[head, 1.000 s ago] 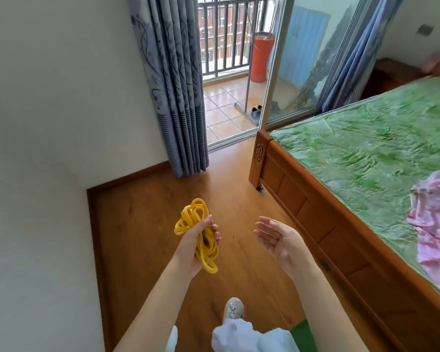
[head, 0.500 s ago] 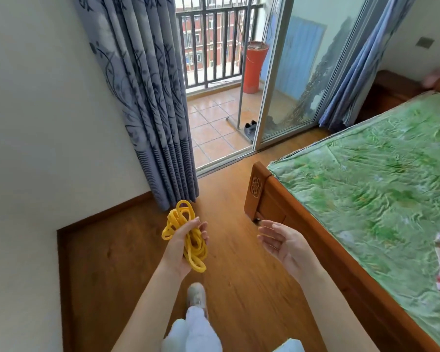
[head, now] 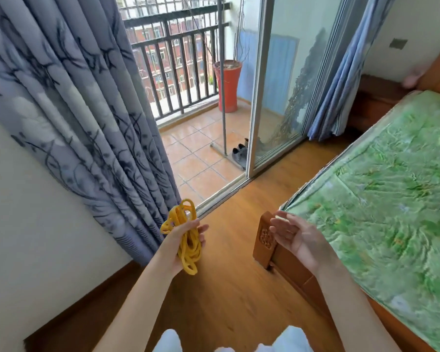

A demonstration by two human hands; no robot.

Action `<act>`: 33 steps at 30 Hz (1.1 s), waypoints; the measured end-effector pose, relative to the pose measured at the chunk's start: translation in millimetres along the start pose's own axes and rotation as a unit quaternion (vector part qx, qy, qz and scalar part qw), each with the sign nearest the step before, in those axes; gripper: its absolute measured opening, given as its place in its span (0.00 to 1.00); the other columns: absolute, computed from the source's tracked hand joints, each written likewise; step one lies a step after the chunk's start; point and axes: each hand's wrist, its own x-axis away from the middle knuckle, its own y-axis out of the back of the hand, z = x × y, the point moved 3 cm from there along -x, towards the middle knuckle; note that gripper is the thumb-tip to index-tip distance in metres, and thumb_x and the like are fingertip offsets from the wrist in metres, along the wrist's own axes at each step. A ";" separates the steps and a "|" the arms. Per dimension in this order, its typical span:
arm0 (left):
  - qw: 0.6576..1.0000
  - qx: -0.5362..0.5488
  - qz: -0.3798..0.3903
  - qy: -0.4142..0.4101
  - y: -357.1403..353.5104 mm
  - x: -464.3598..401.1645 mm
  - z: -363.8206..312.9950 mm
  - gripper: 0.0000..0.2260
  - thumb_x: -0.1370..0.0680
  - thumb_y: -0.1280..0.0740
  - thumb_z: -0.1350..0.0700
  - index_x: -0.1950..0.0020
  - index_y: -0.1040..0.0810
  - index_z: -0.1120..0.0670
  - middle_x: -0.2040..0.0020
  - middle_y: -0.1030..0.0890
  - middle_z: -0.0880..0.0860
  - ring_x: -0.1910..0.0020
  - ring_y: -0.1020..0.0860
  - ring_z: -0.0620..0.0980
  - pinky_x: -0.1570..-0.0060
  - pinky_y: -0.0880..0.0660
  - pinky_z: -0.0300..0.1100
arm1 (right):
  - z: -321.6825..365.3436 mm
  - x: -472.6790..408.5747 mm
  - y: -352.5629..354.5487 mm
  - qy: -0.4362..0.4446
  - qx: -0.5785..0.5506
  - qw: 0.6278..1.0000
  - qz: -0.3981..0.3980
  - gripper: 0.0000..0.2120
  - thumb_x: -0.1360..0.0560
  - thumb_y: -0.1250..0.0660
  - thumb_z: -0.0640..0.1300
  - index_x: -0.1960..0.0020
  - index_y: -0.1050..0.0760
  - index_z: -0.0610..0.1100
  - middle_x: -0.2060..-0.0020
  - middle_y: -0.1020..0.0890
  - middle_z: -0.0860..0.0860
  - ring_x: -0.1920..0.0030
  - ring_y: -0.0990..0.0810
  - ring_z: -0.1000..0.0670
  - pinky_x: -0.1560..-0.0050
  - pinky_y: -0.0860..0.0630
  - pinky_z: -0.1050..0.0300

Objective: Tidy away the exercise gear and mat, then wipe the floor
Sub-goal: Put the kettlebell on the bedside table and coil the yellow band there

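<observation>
Between the grey patterned curtain [head: 69,118] on the left and the wooden bed frame [head: 266,240] on the right, a strip of bare wooden floor [head: 229,288] runs forward to the sliding-door track [head: 224,191].

1. Left hand [head: 182,243]: fingers curled round a bundle of yellow resistance bands [head: 186,237]. Loops stick out above the fist, in front of the curtain hem, and hang below the palm over the floor. The bundle touches nothing but the hand.
2. Right hand [head: 296,237]: fingers straight and slightly spread, palm turned toward the left hand, holding nothing. It sits in front of the carved corner post of the bed frame; contact with the post cannot be determined.
3. The two hands are apart, with floor visible between them.
4. Right boundary: the bed frame's side rail and a green patterned bedspread [head: 391,199], whose edge overhangs the corner.
5. Left boundary: a white wall [head: 23,237] with a dark skirting board.
6. Forward: the glass sliding door [head: 285,85] stands open onto a tiled balcony [head: 196,153], where a red planter [head: 228,85], a metal pole, a pair of shoes [head: 240,154] and a black railing [head: 173,59] are located.
7. A blue curtain [head: 341,72] hangs right of the door.
</observation>
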 end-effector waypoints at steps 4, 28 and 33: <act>1.000 0.000 0.015 0.007 -10.4 -60.1 -45.2 0.05 0.26 0.35 0.59 0.55 0.27 0.60 0.66 0.19 0.54 0.75 0.24 0.46 0.71 0.23 0.37 | 27.3 -50.7 -17.3 0.015 -0.005 1.000 -0.004 0.11 0.20 0.44 0.40 0.51 0.23 0.40 0.62 0.17 0.46 0.62 0.18 0.49 0.59 0.21 0.57; 0.992 -0.102 0.003 0.079 -193.0 -441.6 -185.2 0.04 0.25 0.34 0.61 0.59 0.24 0.62 0.67 0.19 0.55 0.75 0.24 0.47 0.71 0.24 0.36 | 223.2 -378.7 2.6 0.067 -0.081 0.985 -0.134 0.11 0.20 0.45 0.38 0.50 0.23 0.40 0.60 0.18 0.46 0.62 0.19 0.50 0.63 0.22 0.61; 0.981 -0.144 0.047 0.118 -240.1 -531.6 -203.1 0.04 0.26 0.34 0.61 0.60 0.24 0.60 0.67 0.20 0.55 0.74 0.24 0.47 0.70 0.25 0.37 | 248.7 -436.3 22.0 0.090 -0.134 0.967 -0.195 0.10 0.21 0.43 0.38 0.49 0.22 0.40 0.60 0.18 0.46 0.62 0.19 0.50 0.63 0.22 0.61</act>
